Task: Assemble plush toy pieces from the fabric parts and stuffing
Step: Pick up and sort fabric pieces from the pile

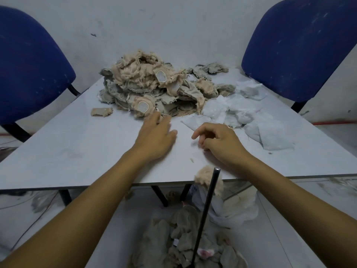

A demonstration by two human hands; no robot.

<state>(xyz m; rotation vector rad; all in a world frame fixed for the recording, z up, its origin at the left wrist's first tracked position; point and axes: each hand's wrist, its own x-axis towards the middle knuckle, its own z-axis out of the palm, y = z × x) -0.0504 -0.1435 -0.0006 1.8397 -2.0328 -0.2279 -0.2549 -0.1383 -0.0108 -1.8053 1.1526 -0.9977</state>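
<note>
Left hand (pixel 156 136) flat, fingers straight, reaching toward fabric pile (pixel 154 88) at table (pixel 67 147) far side; right hand (pixel 218 140) loosely curled, empty. Likely soft, light, fraying: pinch one piece's edge.

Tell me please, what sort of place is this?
Probably a small, plain workroom for toy sewing: a white table against a bare wall, a pile of fabric pieces on it, and two blue chairs.

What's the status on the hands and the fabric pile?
Left hand open, reaching for fabric pile. Right hand loosely curled, empty. Nothing in the way.
</note>
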